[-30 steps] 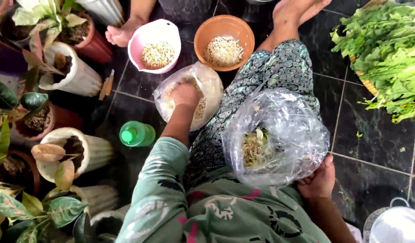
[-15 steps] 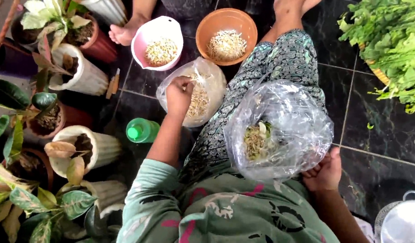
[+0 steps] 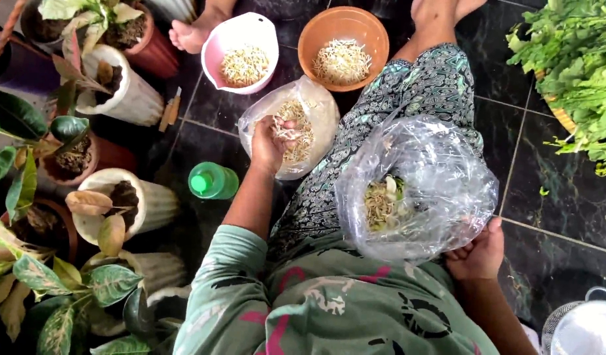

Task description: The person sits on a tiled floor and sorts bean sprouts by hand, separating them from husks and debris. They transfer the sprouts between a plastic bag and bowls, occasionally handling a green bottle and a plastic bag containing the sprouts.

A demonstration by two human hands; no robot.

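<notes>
Two clear bags in the head view. Left hand [image 3: 271, 144] inside the small bag [image 3: 291, 125] on the dark tile, fingers closed on a pinch of bean sprouts [image 3: 295, 135]. Right hand [image 3: 479, 253] curled, gripping the lower edge of the big bag [image 3: 418, 187] on the lap. Pink bowl [image 3: 243, 56] and orange bowl [image 3: 343, 47] just beyond, green bottle [image 3: 212, 181] near the left forearm.

We are seeing two bowls [image 3: 243, 56] lying ahead on the floor [image 3: 566, 263], a bag [image 3: 296, 125] just before them, a bigger bag [image 3: 414, 187] sitting on the lap, pots [image 3: 128, 95] standing left, greens [image 3: 572, 72] lying right.
</notes>
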